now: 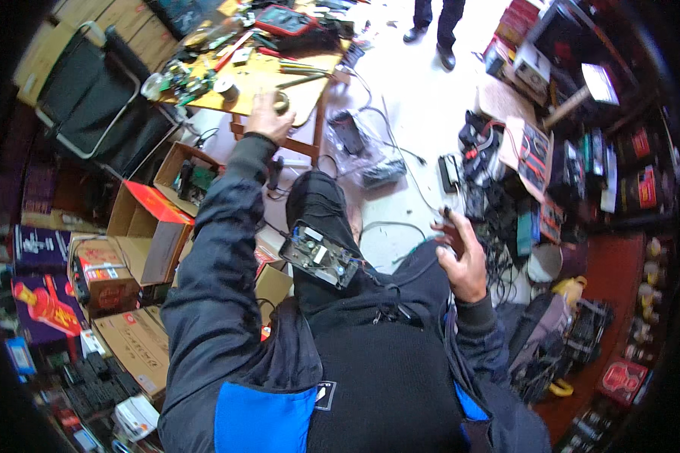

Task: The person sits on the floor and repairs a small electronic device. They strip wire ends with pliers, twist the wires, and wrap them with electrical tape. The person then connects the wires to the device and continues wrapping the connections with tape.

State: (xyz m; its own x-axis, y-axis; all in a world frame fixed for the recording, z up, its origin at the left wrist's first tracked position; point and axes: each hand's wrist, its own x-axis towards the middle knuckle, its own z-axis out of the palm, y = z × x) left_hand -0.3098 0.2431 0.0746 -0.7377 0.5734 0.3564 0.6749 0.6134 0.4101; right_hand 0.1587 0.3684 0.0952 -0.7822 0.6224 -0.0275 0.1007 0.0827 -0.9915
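Note:
My left hand [269, 119] reaches over the near edge of the worktable [306, 94]. Its fingers close around a small round roll [281, 103], dark with a yellowish rim. Just left of the fingers stands a spool [226, 88]. Across my lap lies an opened electronic device [319, 254], tilted, its circuit board and wires exposed and a cable running off it to the right. To the right, my right hand [465, 260] hangs above my knee with fingers apart and bent. Dark spots show at its fingertips; nothing held can be made out.
Tools, circuit boards and a red-edged meter [285, 20] crowd the table. A black folding chair [91, 98] stands left, above cardboard boxes [134, 351]. On the floor lie a plastic-wrapped item [378, 167], cables and a power adapter [449, 174]. Another person's legs [438, 30] stand beyond.

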